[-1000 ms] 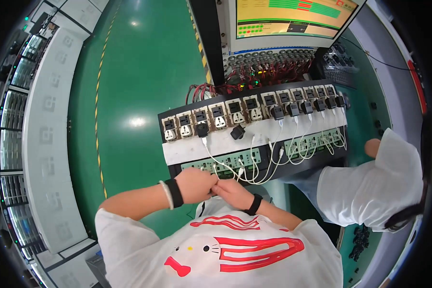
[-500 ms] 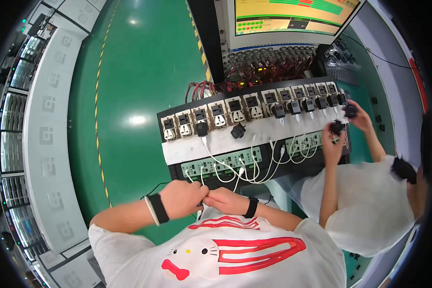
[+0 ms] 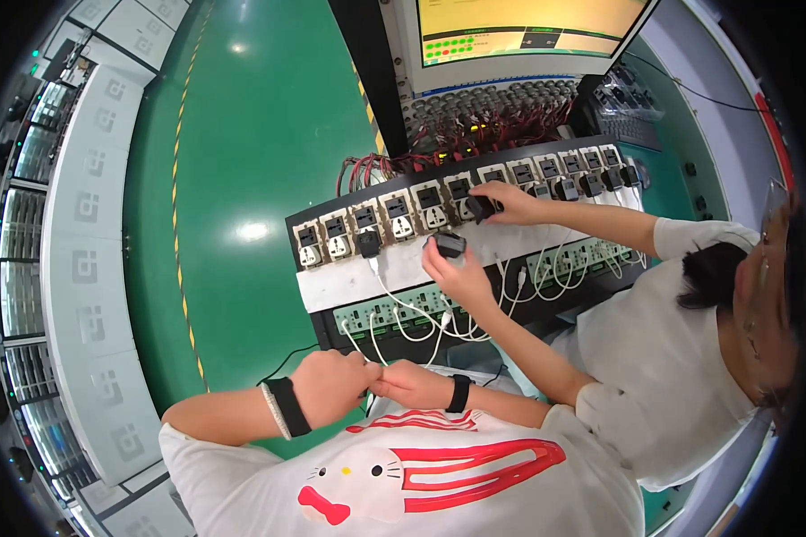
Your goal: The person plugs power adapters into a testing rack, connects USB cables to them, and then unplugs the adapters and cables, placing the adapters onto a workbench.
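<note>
Your L hand (image 3: 331, 387) & R hand (image 3: 414, 387) meet nr your shirt front, fingers curled in, tips mostly hidden; can't tell if they're closed on anything. White cables (image 3: 461, 335) loop at abt 2 o'c from them, some strands dropping twd your fingers from the green board strip (image 3: 387, 313) at 12.

Main risk, my read: snag. Strands overlap, so a tug on one cd drag its neighbour or strain a connector on the strip.

2nd: crowding. Co-worker's L hand (image 3: 458, 274), w/ a black block (image 3: 448, 244), & co-worker's R hand (image 3: 510, 204), at a black adapter (image 3: 482, 208) by the socket row (image 3: 398, 217), are both at 1 o'c. Reach fwd fast & you cd bump that forearm.

3rd: drop/misalign. Your wrists block the view, so a small piece cd slip unseen.
</note>
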Action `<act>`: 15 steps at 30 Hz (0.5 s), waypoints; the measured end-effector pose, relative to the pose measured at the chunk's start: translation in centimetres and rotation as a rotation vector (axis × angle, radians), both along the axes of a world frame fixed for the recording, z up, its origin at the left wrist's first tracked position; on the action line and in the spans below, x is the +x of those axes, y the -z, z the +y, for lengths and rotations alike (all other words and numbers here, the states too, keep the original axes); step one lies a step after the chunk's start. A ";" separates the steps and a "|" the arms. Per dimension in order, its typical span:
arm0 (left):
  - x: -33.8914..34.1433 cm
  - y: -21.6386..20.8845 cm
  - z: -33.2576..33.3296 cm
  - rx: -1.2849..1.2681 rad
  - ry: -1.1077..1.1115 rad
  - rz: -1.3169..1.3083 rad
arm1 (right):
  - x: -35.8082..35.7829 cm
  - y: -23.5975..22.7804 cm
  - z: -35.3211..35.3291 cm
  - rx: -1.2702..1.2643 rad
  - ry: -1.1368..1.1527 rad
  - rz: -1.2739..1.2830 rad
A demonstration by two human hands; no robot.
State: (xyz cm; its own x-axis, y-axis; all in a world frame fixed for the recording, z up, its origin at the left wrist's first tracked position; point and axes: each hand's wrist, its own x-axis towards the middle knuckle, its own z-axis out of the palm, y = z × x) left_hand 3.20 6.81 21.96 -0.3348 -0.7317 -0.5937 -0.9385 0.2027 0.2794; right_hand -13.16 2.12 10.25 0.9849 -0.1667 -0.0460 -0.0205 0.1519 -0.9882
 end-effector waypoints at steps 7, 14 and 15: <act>1.9 0.1 -1.8 0.176 0.134 0.170 | 0.4 0.9 1.1 0.026 -0.014 -0.082; 1.8 1.3 -0.3 -0.039 0.134 0.133 | 0.5 0.4 0.9 0.006 0.083 0.066; 1.5 1.5 0.3 -0.106 0.084 0.076 | 0.5 0.5 1.0 0.009 0.085 0.067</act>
